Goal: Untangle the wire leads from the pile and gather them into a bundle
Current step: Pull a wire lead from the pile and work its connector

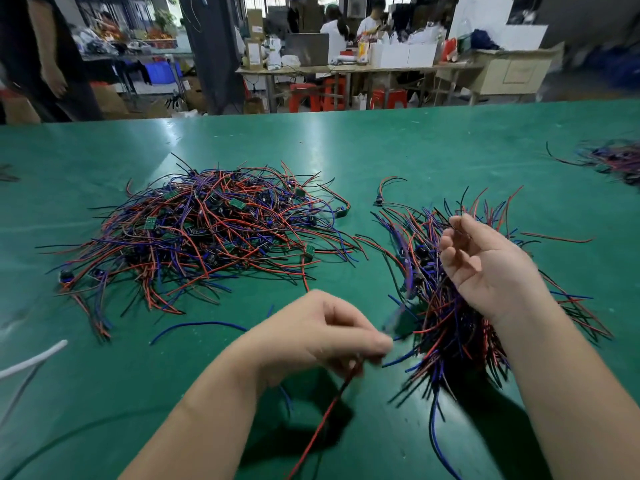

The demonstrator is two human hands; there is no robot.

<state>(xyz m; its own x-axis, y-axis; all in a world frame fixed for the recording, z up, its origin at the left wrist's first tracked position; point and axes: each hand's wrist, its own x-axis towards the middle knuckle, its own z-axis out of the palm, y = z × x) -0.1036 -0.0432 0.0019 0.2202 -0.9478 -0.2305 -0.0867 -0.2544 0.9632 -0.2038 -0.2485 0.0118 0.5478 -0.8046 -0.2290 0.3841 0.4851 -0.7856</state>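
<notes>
View from a person's head, looking down at a green bench (346,150) and two bare forearms.

The left hand (322,336) is closed in a pinch on a single red-and-black lead (330,405). The lead hangs from under its fingers and runs down towards the person. The fingertips are blurred, so the exact grip is unclear.

The right hand (485,265) sits to the right of the left hand and further out, palm turned inward, fingers loosely curled and apart. It grips nothing that can be made out. Beneath and around its wrist lies the bundle (446,327), a rough sheaf of red, blue and black leads fanning out on the bench.

Beyond the left hand and to its left is the pile (207,237), a wide tangle of leads with small green circuit boards among them. It looks large and mostly unsorted. One loose blue lead (197,325) lies on the bench just left of the left hand.

The step in hand appears to be carrying a freed lead across to the bundle. The next move likely calls for laying it alongside the others, ends aligned, with the right hand closing round the sheaf to steady it. Most of the task seems to remain.
</notes>
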